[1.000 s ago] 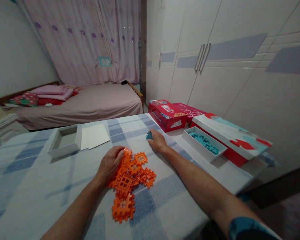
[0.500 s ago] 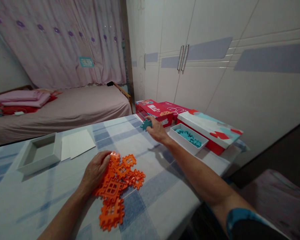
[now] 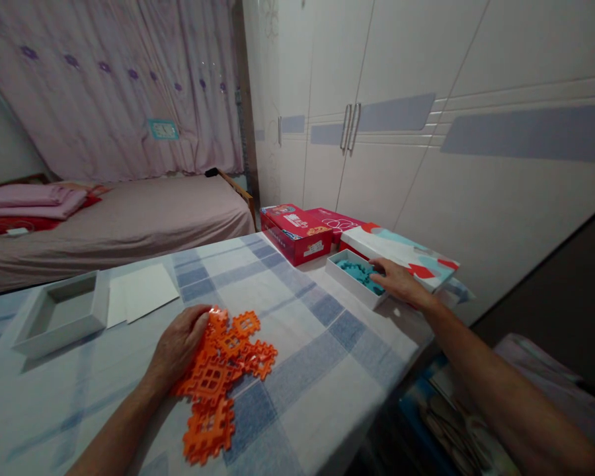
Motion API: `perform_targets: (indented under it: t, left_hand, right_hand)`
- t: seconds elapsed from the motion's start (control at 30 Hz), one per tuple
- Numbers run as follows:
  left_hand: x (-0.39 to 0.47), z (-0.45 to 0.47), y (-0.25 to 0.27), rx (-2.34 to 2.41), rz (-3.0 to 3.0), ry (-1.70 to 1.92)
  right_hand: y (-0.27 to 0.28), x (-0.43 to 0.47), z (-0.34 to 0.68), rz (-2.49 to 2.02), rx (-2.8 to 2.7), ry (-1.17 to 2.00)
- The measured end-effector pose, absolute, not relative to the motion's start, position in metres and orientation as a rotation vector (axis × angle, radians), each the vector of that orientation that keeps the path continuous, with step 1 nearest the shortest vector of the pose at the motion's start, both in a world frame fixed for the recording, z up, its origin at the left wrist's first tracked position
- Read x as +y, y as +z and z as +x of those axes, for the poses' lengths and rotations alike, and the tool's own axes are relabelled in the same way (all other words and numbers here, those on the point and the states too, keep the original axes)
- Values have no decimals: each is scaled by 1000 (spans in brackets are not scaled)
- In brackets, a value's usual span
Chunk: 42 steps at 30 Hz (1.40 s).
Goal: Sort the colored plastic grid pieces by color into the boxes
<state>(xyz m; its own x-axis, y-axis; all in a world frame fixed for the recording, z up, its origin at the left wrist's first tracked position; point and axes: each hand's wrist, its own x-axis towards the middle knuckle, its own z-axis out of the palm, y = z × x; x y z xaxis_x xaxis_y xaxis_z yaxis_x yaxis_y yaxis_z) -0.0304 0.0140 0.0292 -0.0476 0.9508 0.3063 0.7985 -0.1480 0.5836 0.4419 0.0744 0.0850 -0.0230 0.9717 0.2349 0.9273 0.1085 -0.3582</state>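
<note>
My left hand (image 3: 181,340) is cupped against the left side of a loose pile of orange interlocking plastic pieces (image 3: 213,380), its fingers closed on the pieces at the edge. The pieces are flat, with toothed edges and square window-like openings. My right hand (image 3: 399,281) is at the right end of a small white box (image 3: 352,285), thumb and forefinger apart over it. Inside the box lie teal toothed pieces (image 3: 357,270), next to the fingertips. Some of the right fingers are hidden behind the hand.
A red box (image 3: 297,235) and a long white, red and light-blue box (image 3: 401,248) stand behind the white box. At the left are a white tray-like box (image 3: 62,317) and white cards (image 3: 149,294). A checked cloth (image 3: 322,357) covers the table.
My right hand has moved right, from beside the red box to the white box, where the teal pieces now sit higher. My left hand stays at the orange pile. The view has shifted slightly.
</note>
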Motion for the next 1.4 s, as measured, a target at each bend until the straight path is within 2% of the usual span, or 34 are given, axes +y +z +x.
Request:
perform_targets:
  t: [0.17,0.3,0.67,0.83,0.9,1.17,1.3,1.4]
  left_hand:
    - [14,-30,29,1892,1991,975]
    - [14,-29,29,1898,1994,990]
    - [14,-29,30,1880,1976,993]
    - [11,-24,30,1826,1993,1039]
    - [12,-23,29,1817,2006,1056]
    - [14,-22,25,1822,2007,1120]
    - [14,-22,23,1804,1990,1165]
    - [15,-23,20,1776,1981,1191]
  right_hand:
    - [81,64,441,-1991,-1955,-115]
    - [80,61,438,-1915,-2070,-50]
    - [81,69,432,-1676,-2178,-130]
    - [85,65,425,-1623,-2027,-176]
    - [89,68,410,-1537,-2010,-88]
    - [102,80,244,-1066,-2266,474]
    - [97,93,135,-900,-2475,521]
    - [91,97,59,-961,-2639,489]
